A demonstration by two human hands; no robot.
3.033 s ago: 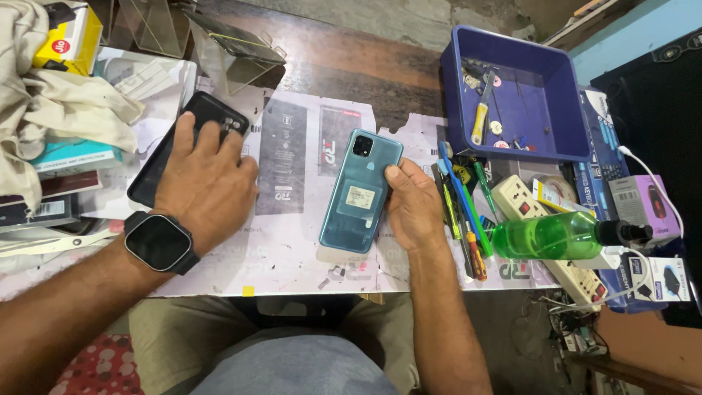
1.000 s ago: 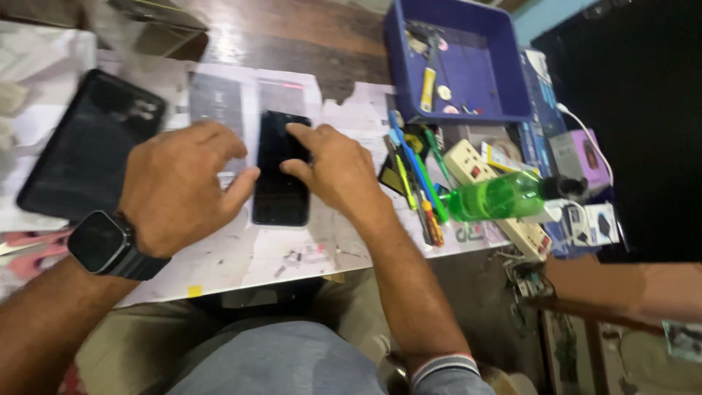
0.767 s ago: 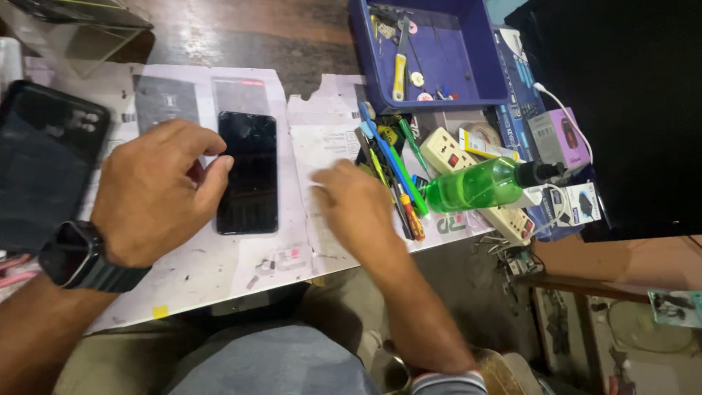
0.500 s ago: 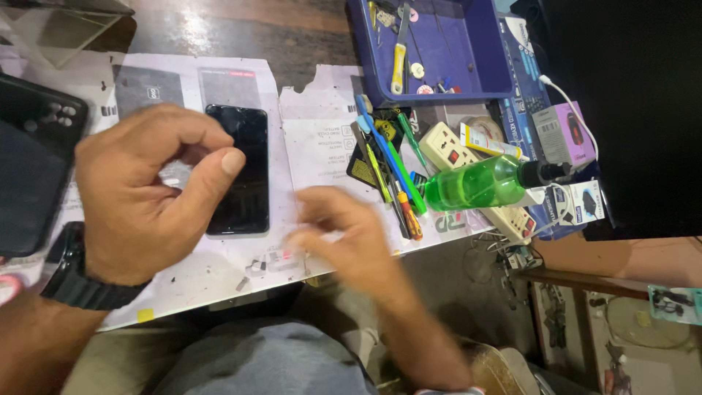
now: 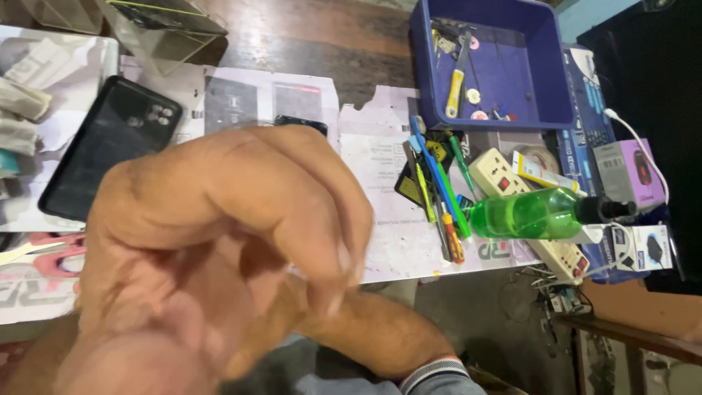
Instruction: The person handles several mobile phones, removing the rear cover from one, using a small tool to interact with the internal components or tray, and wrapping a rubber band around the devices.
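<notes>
Two hands (image 5: 241, 249) raised close, blurred, fingers curled; grasp unclear; phone (image 5: 301, 123) beneath

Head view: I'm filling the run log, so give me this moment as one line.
hands: left hand raised close to camera, blurred, right hand under it | grasp: cannot tell | phone: mostly hidden | green bottle: lying on its side

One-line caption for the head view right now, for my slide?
Both hands raised together close to the camera, hiding most of a dark phone; phone case, blue tray and green bottle around.
</notes>
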